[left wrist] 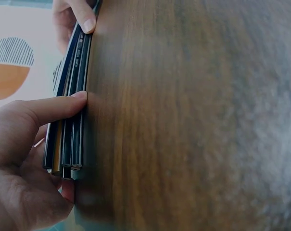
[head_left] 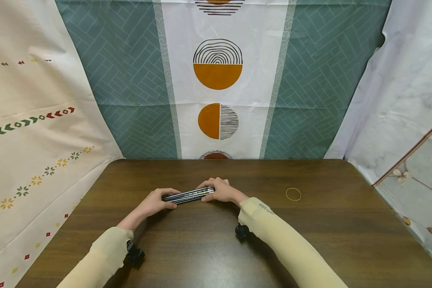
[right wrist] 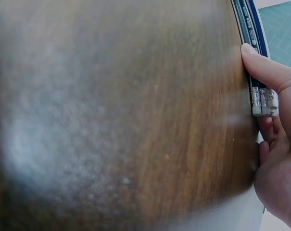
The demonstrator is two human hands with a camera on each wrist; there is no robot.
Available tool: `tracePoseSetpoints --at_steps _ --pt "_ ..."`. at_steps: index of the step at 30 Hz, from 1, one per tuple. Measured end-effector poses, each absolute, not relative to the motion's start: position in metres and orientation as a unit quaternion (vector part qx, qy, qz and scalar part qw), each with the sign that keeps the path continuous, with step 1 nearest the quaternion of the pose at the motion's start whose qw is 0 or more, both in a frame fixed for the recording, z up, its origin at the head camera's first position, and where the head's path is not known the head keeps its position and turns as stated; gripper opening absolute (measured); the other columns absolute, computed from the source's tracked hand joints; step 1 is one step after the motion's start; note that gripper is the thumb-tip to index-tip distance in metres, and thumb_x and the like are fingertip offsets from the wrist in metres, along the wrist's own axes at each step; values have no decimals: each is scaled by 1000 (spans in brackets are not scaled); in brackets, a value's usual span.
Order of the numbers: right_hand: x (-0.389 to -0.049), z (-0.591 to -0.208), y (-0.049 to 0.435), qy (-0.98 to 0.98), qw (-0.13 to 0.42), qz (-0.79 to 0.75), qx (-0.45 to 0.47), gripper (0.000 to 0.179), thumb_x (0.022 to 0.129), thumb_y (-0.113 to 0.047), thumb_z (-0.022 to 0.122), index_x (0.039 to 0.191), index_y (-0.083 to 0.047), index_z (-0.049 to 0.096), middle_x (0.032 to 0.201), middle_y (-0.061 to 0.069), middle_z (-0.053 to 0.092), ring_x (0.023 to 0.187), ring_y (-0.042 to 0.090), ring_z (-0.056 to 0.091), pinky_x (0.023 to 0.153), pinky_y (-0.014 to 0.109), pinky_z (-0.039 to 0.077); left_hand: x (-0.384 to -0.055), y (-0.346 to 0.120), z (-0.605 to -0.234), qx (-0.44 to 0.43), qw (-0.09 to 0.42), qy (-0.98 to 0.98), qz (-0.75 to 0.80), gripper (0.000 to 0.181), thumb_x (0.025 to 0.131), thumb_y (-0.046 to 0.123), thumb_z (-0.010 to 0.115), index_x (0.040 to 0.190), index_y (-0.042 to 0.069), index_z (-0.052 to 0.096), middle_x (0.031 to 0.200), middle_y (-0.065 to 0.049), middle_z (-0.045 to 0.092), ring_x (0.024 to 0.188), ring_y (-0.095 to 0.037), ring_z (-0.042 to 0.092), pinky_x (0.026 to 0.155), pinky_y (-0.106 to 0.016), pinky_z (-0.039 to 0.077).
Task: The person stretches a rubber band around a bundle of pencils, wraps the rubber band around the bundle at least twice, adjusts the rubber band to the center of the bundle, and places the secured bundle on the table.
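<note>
A bundle of several dark pencils [head_left: 188, 196] lies level between my two hands, over the far middle of the table. My left hand [head_left: 155, 204] grips its left end, thumb on the near side and fingers behind. In the left wrist view, the plain pencil ends [left wrist: 77, 144] sit unevenly, one yellowish among the dark ones. My right hand [head_left: 221, 190] holds the other end. There, the right wrist view shows metal ferrules and whitish erasers [right wrist: 263, 103] below the thumb. A thin yellow rubber band [head_left: 293, 194] lies to the right, apart from both hands.
The brown wooden table [head_left: 201, 248] extends around both forearms. Its far edge meets a green and white patterned curtain [head_left: 217, 120]. Pale cloths hang at the left and right sides. A black wrist camera [head_left: 135, 255] sits under the left sleeve.
</note>
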State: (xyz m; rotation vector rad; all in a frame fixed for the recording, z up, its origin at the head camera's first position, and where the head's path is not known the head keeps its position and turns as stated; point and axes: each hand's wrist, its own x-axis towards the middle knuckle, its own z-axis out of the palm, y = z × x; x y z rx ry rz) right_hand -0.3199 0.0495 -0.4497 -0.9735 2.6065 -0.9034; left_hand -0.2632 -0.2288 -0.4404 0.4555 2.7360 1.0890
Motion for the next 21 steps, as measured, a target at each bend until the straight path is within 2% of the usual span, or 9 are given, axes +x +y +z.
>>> tracePoseSetpoints --at_steps 7,15,21 --pt "-320 -450 49 883 103 -314 -333 38 86 -30 76 123 -27 69 111 -4 71 96 11 56 88 38 27 -265 -227 -439 147 85 919 356 40 82 14 78 121 13 70 107 -7 72 94 -18 58 82 -34 42" --pt "-319 -448 45 884 113 -320 -321 36 84 -26 78 119 -24 71 110 -3 74 100 14 60 89 36 25 -265 -224 -437 128 90 919 361 38 79 12 80 116 12 72 103 -7 73 90 -16 58 78 -32 42" --pt "-317 -446 43 893 112 -299 -316 27 85 -23 78 111 -19 74 106 -2 74 99 15 62 90 35 27 -264 -223 -435 133 86 927 340 27 79 13 80 105 11 74 98 -5 73 85 -14 57 76 -32 43"
